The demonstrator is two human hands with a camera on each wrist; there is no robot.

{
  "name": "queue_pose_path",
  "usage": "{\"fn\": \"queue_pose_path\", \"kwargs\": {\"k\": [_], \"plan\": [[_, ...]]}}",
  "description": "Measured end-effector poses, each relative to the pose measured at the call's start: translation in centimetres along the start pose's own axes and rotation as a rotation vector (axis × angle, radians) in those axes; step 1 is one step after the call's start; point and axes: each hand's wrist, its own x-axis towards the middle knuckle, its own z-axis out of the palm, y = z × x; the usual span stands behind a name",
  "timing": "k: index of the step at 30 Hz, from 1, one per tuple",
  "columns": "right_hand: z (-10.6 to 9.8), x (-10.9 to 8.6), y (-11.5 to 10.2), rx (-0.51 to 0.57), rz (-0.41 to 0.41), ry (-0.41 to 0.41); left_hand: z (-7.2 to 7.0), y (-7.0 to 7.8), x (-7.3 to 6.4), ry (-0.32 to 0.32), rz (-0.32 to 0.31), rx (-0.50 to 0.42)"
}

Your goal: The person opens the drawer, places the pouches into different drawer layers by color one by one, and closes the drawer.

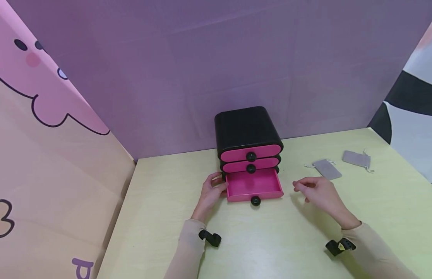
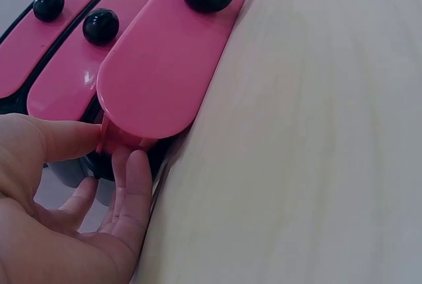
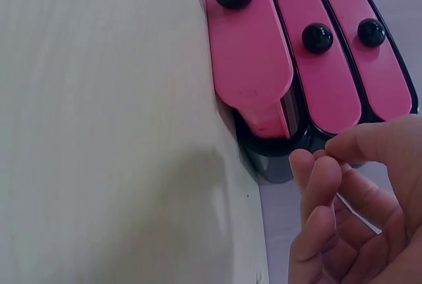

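Observation:
A small black cabinet (image 1: 249,128) with pink drawer fronts and round black knobs stands against the back wall. Its bottom drawer (image 1: 252,186) is pulled out, showing the pink floor inside. My left hand (image 1: 211,193) grips this drawer's left side near the cabinet, the thumb (image 2: 76,139) at the upper edge and the fingertips (image 2: 135,165) lower on the side. To the right of the drawer, my right hand (image 1: 318,193) hovers over the table with its fingers loosely curled and nothing visible in them. The upper drawer (image 3: 369,53) and middle drawer (image 3: 323,66) are closed.
Two grey drawstring pouches, a nearer pouch (image 1: 327,169) and a farther pouch (image 1: 356,158), lie on the table (image 1: 271,240) beyond my right hand. A purple wall cloth (image 1: 188,77) hangs behind the cabinet, and a printed cloth (image 1: 55,174) hangs along the left side.

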Motion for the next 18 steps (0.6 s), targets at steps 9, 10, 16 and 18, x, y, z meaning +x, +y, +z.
{"fn": "queue_pose_path", "kwargs": {"k": [9,10,16,18], "plan": [[-1.3,0.9,1.2,-0.018,-0.006,0.022,-0.2,-0.4,0.2,-0.007,0.020,0.000],[-1.4,1.0,1.4,-0.026,-0.009,0.026,-0.2,-0.4,0.2,-0.008,0.023,-0.004],[-2.0,1.4,2.1,-0.058,-0.008,0.044,-0.2,-0.4,0.1,-0.008,0.021,-0.012],[-2.3,1.5,2.4,-0.074,0.003,0.053,-0.1,-0.4,0.0,-0.008,0.018,-0.014]]}}
